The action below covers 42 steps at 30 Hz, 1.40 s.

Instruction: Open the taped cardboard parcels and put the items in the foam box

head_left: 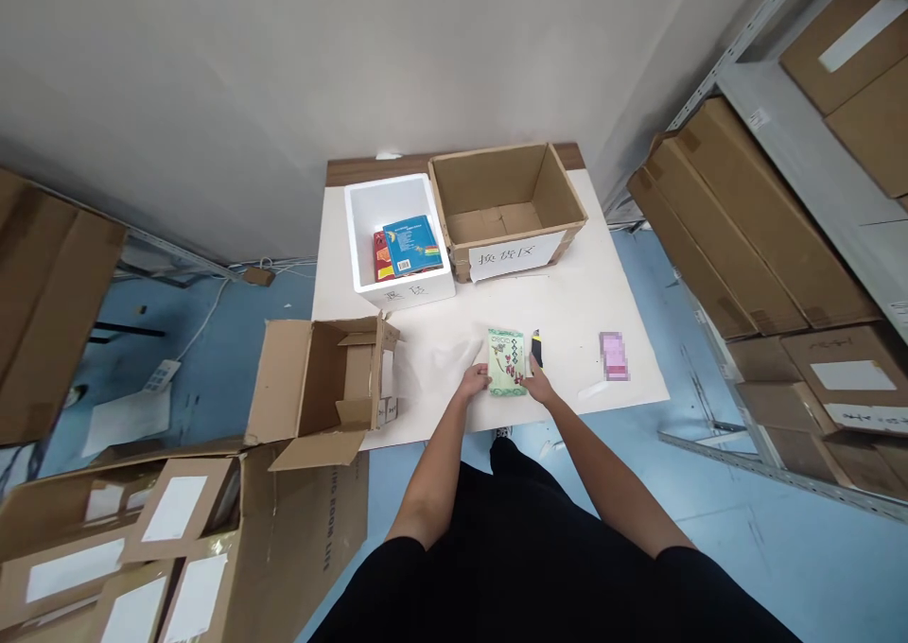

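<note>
A thin green booklet [506,360] lies near the front edge of a white table [567,293]. My left hand [473,379] grips its left edge with the fingers closed on it. My right hand [537,385] holds its right lower edge the same way. A small black and yellow object [537,349] lies just right of the booklet, beside my right hand. Farther right a small pink item [614,356] lies on the table.
At the table's back stand a white foam box [397,236] holding colourful books [411,245] and an open, labelled cardboard box [505,210]. Another open carton [323,388] sits at the table's left corner. Stacked cartons lie at lower left [142,548] and on metal shelves at right [780,227].
</note>
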Available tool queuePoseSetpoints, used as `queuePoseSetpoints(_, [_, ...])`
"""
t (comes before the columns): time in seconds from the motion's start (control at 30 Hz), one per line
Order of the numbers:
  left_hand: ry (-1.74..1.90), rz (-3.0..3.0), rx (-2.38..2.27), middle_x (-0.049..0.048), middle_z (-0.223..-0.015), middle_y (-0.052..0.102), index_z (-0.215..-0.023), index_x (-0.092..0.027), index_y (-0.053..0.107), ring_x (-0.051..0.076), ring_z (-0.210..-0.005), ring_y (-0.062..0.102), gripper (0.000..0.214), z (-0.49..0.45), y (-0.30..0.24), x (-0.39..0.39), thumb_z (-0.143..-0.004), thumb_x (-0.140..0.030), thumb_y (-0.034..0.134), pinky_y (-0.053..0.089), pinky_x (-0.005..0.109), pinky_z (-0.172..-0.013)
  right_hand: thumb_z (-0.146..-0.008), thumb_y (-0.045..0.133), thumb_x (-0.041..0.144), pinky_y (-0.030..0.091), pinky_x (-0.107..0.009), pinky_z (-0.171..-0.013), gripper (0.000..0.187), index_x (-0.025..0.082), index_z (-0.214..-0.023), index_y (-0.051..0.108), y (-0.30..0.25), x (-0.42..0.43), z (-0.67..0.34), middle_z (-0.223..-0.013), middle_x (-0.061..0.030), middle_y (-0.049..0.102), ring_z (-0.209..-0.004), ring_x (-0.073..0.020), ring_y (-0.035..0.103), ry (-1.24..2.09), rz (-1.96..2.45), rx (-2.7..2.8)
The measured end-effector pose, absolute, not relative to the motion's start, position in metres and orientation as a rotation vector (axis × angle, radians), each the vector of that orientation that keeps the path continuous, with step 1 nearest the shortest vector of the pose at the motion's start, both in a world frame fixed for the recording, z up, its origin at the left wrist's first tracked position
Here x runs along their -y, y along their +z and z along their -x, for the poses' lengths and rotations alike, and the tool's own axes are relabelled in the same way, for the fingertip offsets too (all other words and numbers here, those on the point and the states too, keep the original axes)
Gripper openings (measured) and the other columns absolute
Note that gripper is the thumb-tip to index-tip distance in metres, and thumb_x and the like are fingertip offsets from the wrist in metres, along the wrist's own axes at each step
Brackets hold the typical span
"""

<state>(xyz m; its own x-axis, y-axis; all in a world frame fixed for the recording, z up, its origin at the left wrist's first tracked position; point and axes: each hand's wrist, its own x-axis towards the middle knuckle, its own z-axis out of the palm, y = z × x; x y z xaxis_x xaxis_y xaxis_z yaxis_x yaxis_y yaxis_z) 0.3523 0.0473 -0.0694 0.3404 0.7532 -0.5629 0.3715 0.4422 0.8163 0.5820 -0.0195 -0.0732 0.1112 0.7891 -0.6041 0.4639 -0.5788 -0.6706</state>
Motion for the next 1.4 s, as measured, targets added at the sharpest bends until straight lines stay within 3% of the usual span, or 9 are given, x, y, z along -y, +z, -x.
queuePoseSetpoints(0.13, [0.42,-1.074,-1.145,0.0106,-0.101,0.078,-0.112,-0.014,0.076,0.024,-0.089,0.074,0.044,-0.332,-0.025,-0.056,-0.072,-0.032,0.08,0.06,0.038,-0.08,-0.073,0.086,0.036,0.051,-0.06,-0.11,0.119,0.037,-0.172,0.021,-0.037,-0.001,-0.607,-0.165,-0.0154,0.048,-0.141,-0.0388,0.056,1.712,1.783,0.841])
queuePoseSetpoints(0.23, [0.544,-0.994,-0.954,0.0118,-0.111,0.076,-0.122,-0.015,0.074,0.024,-0.094,0.073,0.061,-0.308,0.017,-0.067,-0.068,-0.038,0.09,0.058,0.039,-0.087,-0.066,0.094,0.034,0.057,-0.055,-0.102,0.103,0.034,-0.158,0.047,0.011,-0.027,-0.618,-0.143,-0.0147,0.066,-0.12,-0.0326,0.069,1.841,1.496,0.834])
queuePoseSetpoints(0.33, [0.686,-0.991,-0.837,0.0117,-0.119,0.073,-0.137,-0.019,0.067,0.022,-0.098,0.072,0.077,-0.287,0.066,-0.08,-0.068,-0.038,0.095,0.057,0.036,-0.089,-0.065,0.096,0.03,0.062,-0.048,-0.095,0.085,0.032,-0.142,0.058,0.074,-0.052,-0.617,-0.126,-0.0076,0.073,-0.107,-0.0263,0.074,1.834,1.178,0.939])
queuePoseSetpoints(0.5, [0.809,-1.006,-0.709,0.0123,-0.137,0.068,-0.16,-0.034,0.044,0.025,-0.112,0.071,0.104,-0.267,0.146,-0.097,-0.071,-0.032,0.098,0.058,0.036,-0.09,-0.077,0.092,0.033,0.064,-0.047,-0.093,0.084,0.039,-0.148,0.049,0.169,-0.071,-0.598,-0.138,-0.0073,0.071,-0.118,-0.0282,0.073,1.844,0.831,1.082])
queuePoseSetpoints(0.7, [0.878,-1.142,-0.817,0.0154,-0.145,0.064,-0.164,-0.032,0.041,0.032,-0.126,0.067,0.107,-0.255,0.202,-0.103,-0.073,-0.039,0.096,0.056,0.047,-0.104,-0.077,0.091,0.037,0.067,-0.045,-0.082,0.093,0.038,-0.156,0.041,0.212,-0.073,-0.578,-0.134,-0.0099,0.075,-0.11,-0.0307,0.077,1.707,0.77,1.148])
queuePoseSetpoints(0.87, [1.141,-1.419,-1.225,0.0149,-0.142,0.067,-0.149,-0.027,0.063,0.034,-0.141,0.057,0.074,-0.284,0.225,-0.099,-0.081,-0.036,0.089,0.048,0.053,-0.117,-0.076,0.087,0.035,0.067,-0.042,-0.076,0.094,0.034,-0.158,0.04,0.222,-0.084,-0.564,-0.128,-0.0101,0.077,-0.1,-0.0296,0.079,1.478,0.919,1.145])
queuePoseSetpoints(0.93, [1.108,-1.497,-1.138,0.0139,-0.148,0.065,-0.148,-0.027,0.065,0.034,-0.143,0.056,0.067,-0.31,0.232,-0.095,-0.085,-0.039,0.085,0.047,0.053,-0.118,-0.077,0.084,0.033,0.067,-0.044,-0.079,0.096,0.034,-0.16,0.038,0.224,-0.088,-0.553,-0.134,-0.0116,0.074,-0.099,-0.0285,0.078,1.354,0.966,1.174])
queuePoseSetpoints(1.13, [1.152,-1.461,-0.822,0.013,-0.167,0.049,-0.17,-0.026,0.035,0.035,-0.152,0.047,0.103,-0.362,0.254,-0.087,-0.083,-0.042,0.087,0.038,0.05,-0.126,-0.086,0.069,0.031,0.061,-0.049,-0.102,0.089,0.035,-0.168,0.036,0.228,-0.082,-0.526,-0.156,-0.0115,0.057,-0.132,-0.032,0.065,1.075,0.914,1.497])
queuePoseSetpoints(1.4, [1.236,-1.328,-0.91,0.0167,-0.163,0.053,-0.175,-0.028,0.012,0.031,-0.136,0.064,0.127,-0.35,0.254,-0.104,-0.073,-0.02,0.087,0.054,0.044,-0.112,-0.091,0.068,0.032,0.041,-0.051,-0.126,0.093,0.04,-0.173,0.024,0.237,-0.075,-0.526,-0.174,-0.0021,0.036,-0.158,-0.0294,0.04,1.076,0.81,1.78])
